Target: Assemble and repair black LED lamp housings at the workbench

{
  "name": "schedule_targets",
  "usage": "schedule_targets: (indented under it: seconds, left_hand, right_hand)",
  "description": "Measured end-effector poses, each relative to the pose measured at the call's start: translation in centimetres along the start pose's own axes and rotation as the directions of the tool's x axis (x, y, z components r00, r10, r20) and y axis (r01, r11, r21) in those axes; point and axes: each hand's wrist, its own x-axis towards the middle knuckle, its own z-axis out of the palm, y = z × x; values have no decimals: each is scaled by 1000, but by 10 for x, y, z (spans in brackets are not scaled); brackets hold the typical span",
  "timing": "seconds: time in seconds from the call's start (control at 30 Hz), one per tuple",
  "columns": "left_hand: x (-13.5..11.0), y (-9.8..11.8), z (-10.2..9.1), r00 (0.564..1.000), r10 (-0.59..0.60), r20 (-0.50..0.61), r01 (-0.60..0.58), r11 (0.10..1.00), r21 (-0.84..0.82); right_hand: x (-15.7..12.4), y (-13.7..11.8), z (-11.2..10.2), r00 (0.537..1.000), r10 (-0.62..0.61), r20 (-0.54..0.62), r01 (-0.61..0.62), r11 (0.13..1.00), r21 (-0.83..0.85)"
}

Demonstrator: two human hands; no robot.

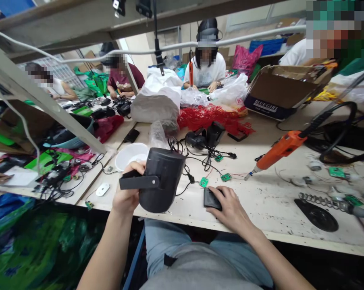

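Note:
My left hand (125, 196) is closed round the bracket side of a black cylindrical lamp housing (166, 177), holding it tilted above the table's front edge. Its fingers are partly hidden behind the bracket arm (136, 182). On the tabletop, my right hand (232, 207) grips a small black rectangular box (211, 199) between thumb and fingers. Just beyond that box lie green circuit boards (204, 182) with thin wires. An orange electric screwdriver (280, 150) hangs to the right, its tip close to the table. Black housings with cords (204, 137) rest farther back.
A white bowl (130, 155) stands behind my left hand. Red netting (210, 117), a white sack (157, 92) and a cardboard box (286, 90) line the back. At right lie a black oval plate (316, 215) and a spring (322, 199). Several people sit opposite.

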Motion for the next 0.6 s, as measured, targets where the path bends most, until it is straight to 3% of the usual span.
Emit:
schedule_targets:
  seconds: [0.13, 0.23, 0.3, 0.33, 0.37, 0.47, 0.6]
  left_hand:
    - [-3, -1, -2, 999, -13, 35, 13, 1000, 0]
    - [-6, -1, -2, 999, 22, 29, -21, 998, -51]
    - [-9, -1, -3, 999, 41, 11, -40, 995, -95]
    - [-11, -1, -5, 999, 46, -1, -46, 993, -109]
    - [-14, -1, -7, 999, 49, -18, -51, 992, -118]
    - [-23, 0, -17, 996, 43, -79, -52, 991, -120]
    - [-35, 5, -31, 994, 24, -107, -36, 993, -111]
  right_hand:
    - [-5, 13, -17, 1000, 14, -24, -16, 997, -71]
    - [12, 0, -36, 1000, -29, 1, 29, 996, -79]
    - [35, -19, -43, 992, -32, 121, 40, 997, -67]
    - [49, -30, -44, 969, -31, 247, 46, 997, -56]
    - [63, -40, -41, 914, -44, 404, 65, 997, -39]
    - [103, -58, -22, 810, -140, 570, 124, 990, 67]
    - [146, -47, 13, 788, -151, 597, 93, 988, 127]
